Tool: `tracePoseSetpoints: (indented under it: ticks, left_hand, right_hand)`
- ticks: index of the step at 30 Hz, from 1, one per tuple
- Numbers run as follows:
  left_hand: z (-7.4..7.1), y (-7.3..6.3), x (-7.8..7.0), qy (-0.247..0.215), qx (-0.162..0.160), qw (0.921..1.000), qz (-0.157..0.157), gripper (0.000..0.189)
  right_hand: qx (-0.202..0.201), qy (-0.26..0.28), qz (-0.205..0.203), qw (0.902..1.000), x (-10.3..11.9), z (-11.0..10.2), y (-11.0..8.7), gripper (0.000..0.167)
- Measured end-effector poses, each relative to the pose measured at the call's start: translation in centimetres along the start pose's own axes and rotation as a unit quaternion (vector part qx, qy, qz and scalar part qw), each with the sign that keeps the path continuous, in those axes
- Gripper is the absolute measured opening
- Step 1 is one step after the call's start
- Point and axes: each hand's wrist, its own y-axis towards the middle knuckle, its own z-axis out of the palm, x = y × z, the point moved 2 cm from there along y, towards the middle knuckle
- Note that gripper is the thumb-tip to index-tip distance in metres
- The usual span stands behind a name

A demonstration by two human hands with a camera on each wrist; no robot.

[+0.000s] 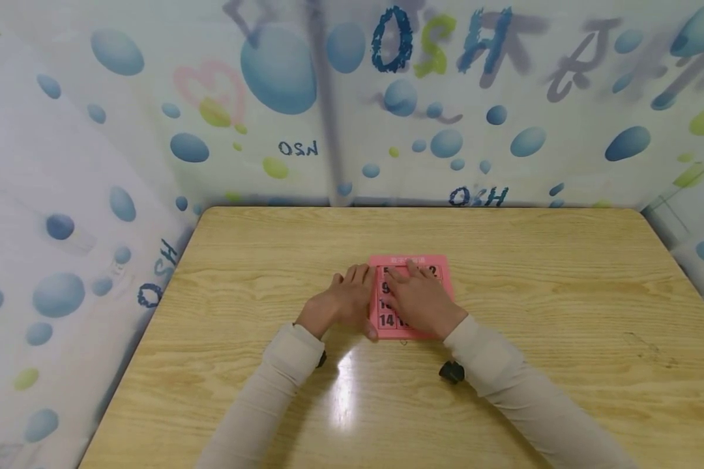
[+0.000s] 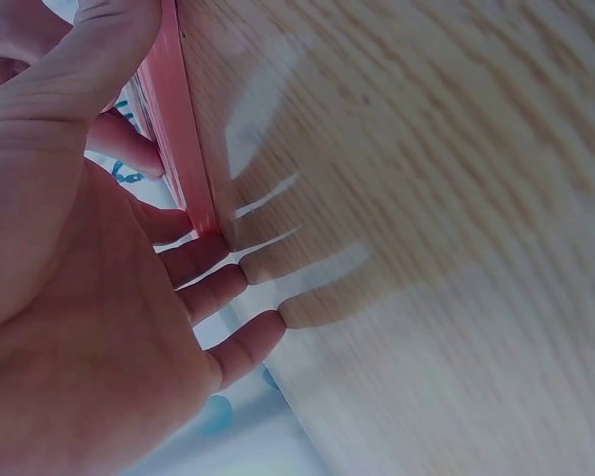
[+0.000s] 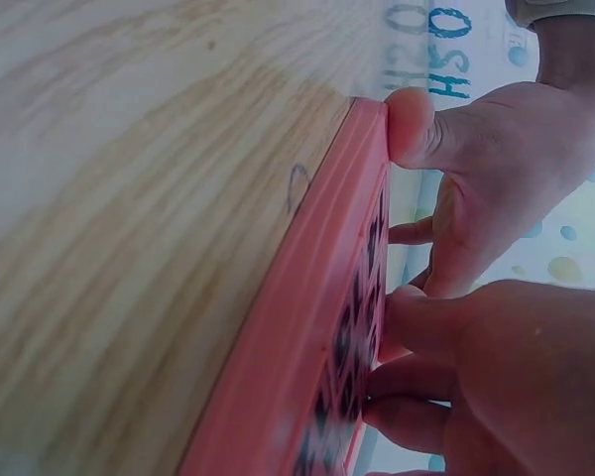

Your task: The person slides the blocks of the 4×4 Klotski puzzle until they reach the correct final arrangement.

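Note:
A pink sliding number puzzle (image 1: 386, 320) lies flat on the table, its square tiles printed with black numbers. My left hand (image 1: 349, 299) rests along its left side, fingers nearly straight and thumb at the near left corner. In the left wrist view, the left fingertips (image 2: 268, 332) touch the wood beside the pink frame (image 2: 183, 129). Over the tiles spreads my right hand (image 1: 419, 296), its fingertips on their faces and its palm hiding many of them. From the right wrist view, the right thumb and fingers (image 3: 402, 421) meet the tile surface.
The wood-grain table (image 1: 240, 260) stretches around the puzzle on every side. Behind it hangs a pale curtain (image 1: 358, 130) with blue and green droplets. A small black device (image 1: 452, 372) sits under the right wrist.

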Motion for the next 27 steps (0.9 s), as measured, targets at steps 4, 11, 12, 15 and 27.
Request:
tracePoseSetpoints:
  ticks: [4,11,12,15,27]
  left_hand:
    - [0.0,-0.1,0.0,0.005,-0.004,1.0,0.005,0.135]
    - [-0.1,-0.4,-0.1,0.0,-0.008,0.9999,0.008,0.135]
    - [-0.1,-0.4,-0.1,-0.003,-0.009,0.9999,0.008,0.135]
    - [0.0,-0.4,-0.1,-0.011,-0.011,0.9998,0.009,0.135]
    - [0.0,-0.4,-0.1,-0.019,-0.011,0.9997,0.01,0.133]
  right_hand:
    - [0.002,-0.001,0.005,1.0,0.1,0.0,0.0,0.056]
    - [-0.021,-0.011,-0.006,0.9997,-0.7,-0.1,-0.5,0.053]
    - [-0.026,-0.016,-0.007,0.9995,-0.9,-0.2,-0.6,0.052]
    - [-0.033,-0.018,0.0,0.9993,-1.8,-0.3,-1.2,0.051]
    - [-0.036,-0.04,0.029,0.9981,-3.7,-0.3,-2.8,0.048]
